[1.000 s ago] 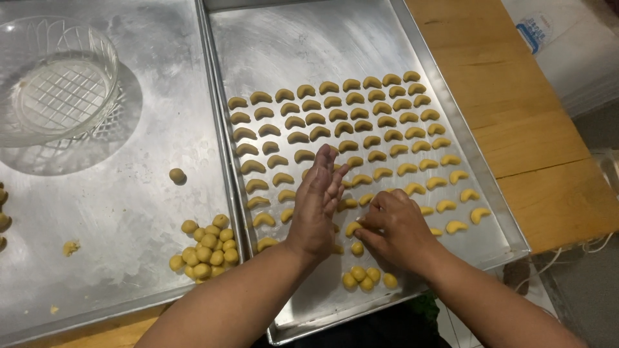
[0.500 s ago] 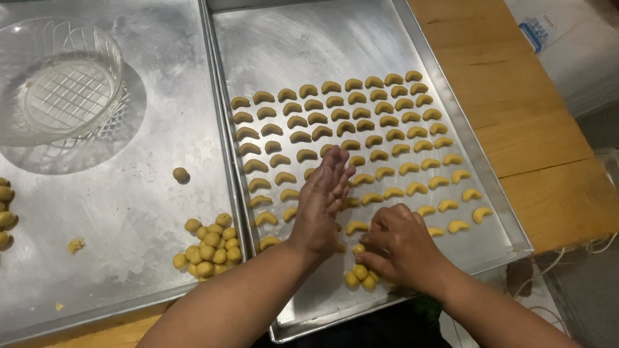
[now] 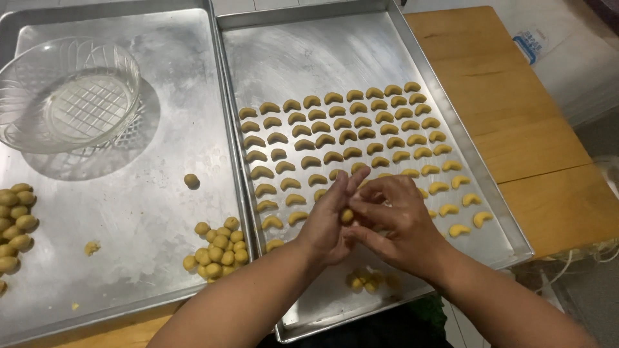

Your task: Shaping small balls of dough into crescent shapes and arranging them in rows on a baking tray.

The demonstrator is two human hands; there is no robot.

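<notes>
A small dough ball (image 3: 347,215) was pinched between the left hand (image 3: 327,222) and the closed fingers of the right hand (image 3: 393,222) above the right tray (image 3: 503,219), where a slip could have dented the shaped crescents (image 3: 351,135) below

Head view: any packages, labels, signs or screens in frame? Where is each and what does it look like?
White plastic bag: top right, on the floor beyond the wooden table; crumpled, pale white.
Label on that bag: at its left side near the table edge; small tilted rectangle, blue border and blue print on white.
No signs or screens in view.
</notes>
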